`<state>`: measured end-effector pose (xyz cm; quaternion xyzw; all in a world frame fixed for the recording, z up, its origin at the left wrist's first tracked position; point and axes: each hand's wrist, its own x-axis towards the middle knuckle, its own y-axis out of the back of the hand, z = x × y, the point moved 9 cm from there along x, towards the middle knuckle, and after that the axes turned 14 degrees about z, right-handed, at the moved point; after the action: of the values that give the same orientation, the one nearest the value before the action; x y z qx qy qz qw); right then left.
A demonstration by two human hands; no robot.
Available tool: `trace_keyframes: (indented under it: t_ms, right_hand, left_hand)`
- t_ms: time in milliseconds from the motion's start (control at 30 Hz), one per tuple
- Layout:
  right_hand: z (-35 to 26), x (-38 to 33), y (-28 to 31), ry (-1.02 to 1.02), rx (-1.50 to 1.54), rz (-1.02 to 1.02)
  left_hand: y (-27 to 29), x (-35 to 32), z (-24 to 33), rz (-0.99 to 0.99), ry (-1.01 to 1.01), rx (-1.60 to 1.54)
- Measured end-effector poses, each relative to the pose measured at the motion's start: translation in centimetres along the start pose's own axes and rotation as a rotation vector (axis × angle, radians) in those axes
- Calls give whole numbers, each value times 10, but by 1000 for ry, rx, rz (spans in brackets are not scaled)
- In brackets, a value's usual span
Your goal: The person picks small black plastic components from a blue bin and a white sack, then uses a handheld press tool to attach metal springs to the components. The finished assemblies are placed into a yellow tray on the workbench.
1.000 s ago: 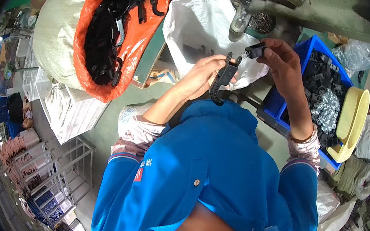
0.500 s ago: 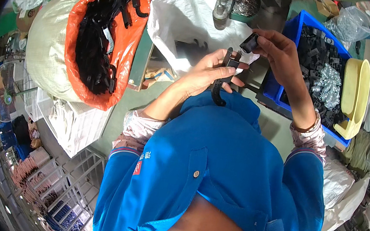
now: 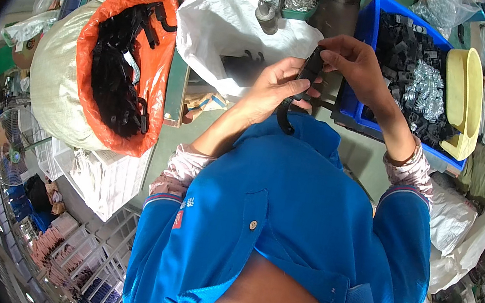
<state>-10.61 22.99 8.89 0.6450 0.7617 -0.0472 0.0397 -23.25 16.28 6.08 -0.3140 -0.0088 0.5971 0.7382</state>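
Observation:
My left hand (image 3: 271, 87) is closed around a black plastic part with a curved, hooked end (image 3: 285, 118), which points down toward my chest. My right hand (image 3: 359, 70) pinches a small black plastic piece (image 3: 313, 61) at the upper end of that part. The two black pieces now lie in one line and touch; whether they are locked together I cannot tell. Behind my hands spreads a white woven sack (image 3: 211, 20), with a few dark hooked parts (image 3: 245, 65) inside it.
At left a sack lined with orange plastic (image 3: 155, 86) holds many black hooked parts. A blue bin (image 3: 361, 56) at right holds small black pieces and metal springs (image 3: 426, 90), with a yellow tray (image 3: 461, 89) on its edge. A metal machine part (image 3: 268, 12) stands ahead.
The small black piece in my right hand has moved left and down onto the upper end of the hooked part. The gap between them has closed. The whole view has shifted slightly.

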Motion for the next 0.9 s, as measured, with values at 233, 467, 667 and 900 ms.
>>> trace_keyframes:
  t_ms: [233, 467, 667, 900]
  right_hand:
    - [14, -26, 2, -26, -22, 38]
    - [15, -58, 22, 16, 167, 192]
    - [-34, -13, 101, 444, -510, 308]
    - [-21, 119, 210, 348, -1247, 335]
  left_hand:
    - [-1, 11, -7, 57, -40, 125]
    - [-13, 11, 1, 169, -217, 324]
    - [-19, 24, -4, 123, -256, 292]
    - [-34, 60, 7, 246, -245, 100]
